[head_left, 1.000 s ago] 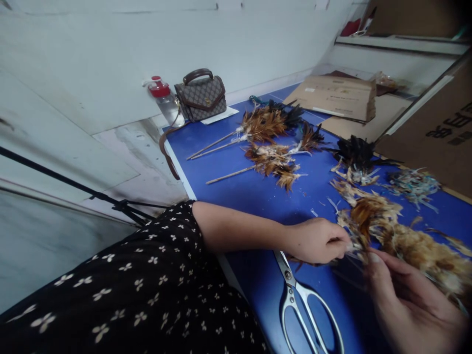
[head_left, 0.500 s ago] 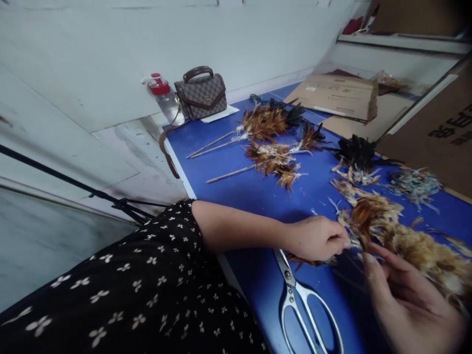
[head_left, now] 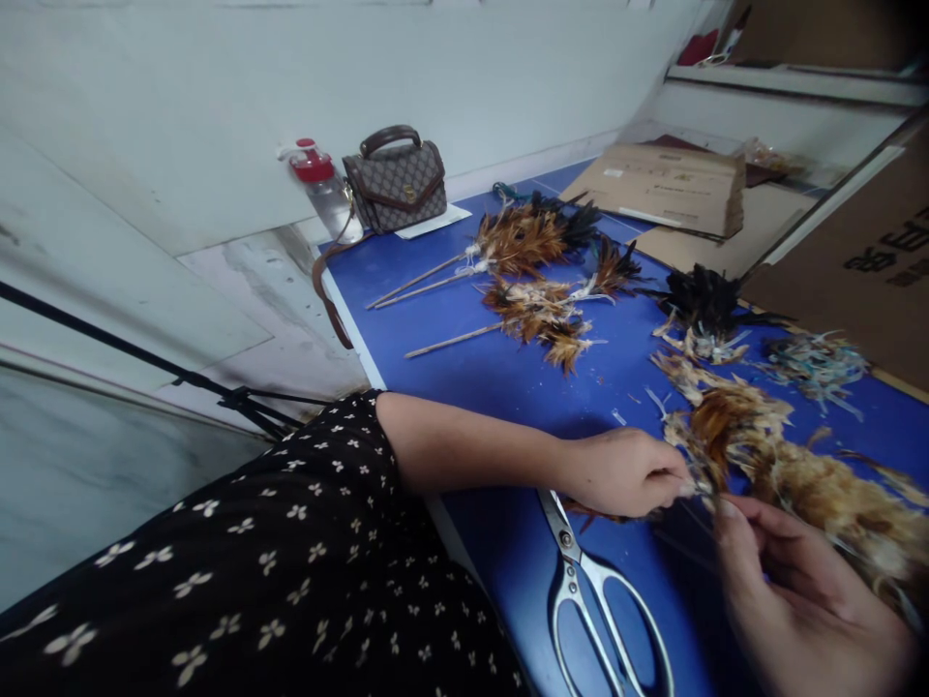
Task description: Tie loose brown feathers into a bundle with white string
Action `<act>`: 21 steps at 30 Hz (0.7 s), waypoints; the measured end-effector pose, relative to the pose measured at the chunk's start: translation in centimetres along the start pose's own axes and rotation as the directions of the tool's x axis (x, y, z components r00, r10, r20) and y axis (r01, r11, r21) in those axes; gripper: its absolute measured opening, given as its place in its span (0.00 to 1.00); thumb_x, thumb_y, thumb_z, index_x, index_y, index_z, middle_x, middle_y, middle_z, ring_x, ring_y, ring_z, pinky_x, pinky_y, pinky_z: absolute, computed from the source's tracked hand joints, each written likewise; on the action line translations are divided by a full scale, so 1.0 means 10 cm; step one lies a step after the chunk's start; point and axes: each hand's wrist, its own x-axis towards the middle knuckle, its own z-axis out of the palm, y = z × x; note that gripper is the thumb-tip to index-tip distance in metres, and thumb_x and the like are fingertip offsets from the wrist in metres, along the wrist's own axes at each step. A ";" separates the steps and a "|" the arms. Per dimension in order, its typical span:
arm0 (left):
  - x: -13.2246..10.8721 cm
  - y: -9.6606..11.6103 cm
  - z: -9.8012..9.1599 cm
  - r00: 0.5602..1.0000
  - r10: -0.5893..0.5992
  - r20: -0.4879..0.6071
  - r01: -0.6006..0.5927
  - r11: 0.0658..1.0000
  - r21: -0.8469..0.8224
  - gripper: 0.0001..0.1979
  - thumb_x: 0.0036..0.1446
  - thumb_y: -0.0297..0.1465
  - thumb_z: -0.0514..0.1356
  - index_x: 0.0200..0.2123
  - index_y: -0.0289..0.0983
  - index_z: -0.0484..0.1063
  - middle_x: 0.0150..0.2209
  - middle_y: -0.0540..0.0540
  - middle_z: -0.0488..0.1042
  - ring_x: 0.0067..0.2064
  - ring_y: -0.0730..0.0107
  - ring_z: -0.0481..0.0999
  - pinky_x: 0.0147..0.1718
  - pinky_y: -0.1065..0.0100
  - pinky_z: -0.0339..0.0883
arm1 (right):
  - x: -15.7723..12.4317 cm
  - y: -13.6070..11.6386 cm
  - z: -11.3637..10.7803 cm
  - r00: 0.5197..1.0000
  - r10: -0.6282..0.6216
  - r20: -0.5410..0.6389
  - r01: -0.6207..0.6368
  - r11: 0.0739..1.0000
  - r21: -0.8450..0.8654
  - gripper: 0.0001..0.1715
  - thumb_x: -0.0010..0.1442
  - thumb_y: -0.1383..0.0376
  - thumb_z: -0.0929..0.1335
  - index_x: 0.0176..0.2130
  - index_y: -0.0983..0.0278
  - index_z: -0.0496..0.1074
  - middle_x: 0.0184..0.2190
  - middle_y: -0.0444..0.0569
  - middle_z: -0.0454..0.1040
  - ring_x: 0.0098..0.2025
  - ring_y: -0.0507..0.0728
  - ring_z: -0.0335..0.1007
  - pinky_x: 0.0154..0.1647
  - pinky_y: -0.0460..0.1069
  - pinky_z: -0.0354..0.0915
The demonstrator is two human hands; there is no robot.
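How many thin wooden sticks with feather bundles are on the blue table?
3: two thin wooden sticks lie side by side near the patterned handbag; a third lies closer. Feathers may hide more.

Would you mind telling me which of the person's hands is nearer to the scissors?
Left. The left hand rests right above the blades of the scissors, about touching them; the right hand sits further off, beside the handles.

Scissors [head_left: 591, 590] cut off by the bottom picture edge, handle loops only partly seen, blade tips hidden under the left hand [head_left: 624, 472]. Right hand [head_left: 805, 600] blurred and cropped at the lower right corner. Feather bundle [head_left: 820, 484] running out past the right edge. Pinched feather ends between the fingertips too small to tell.
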 end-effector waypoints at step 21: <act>0.00 0.21 -0.14 0.972 -0.216 -0.087 0.104 0.734 -0.671 0.18 0.75 0.43 0.69 0.39 0.34 0.77 0.24 0.55 0.72 0.24 0.82 0.64 0.27 0.74 0.58 | -0.01 -0.27 -0.05 0.972 0.232 0.019 -0.232 0.958 0.169 0.36 0.58 0.37 0.83 0.53 0.58 0.87 0.31 0.47 0.82 0.28 0.55 0.77 0.26 0.41 0.72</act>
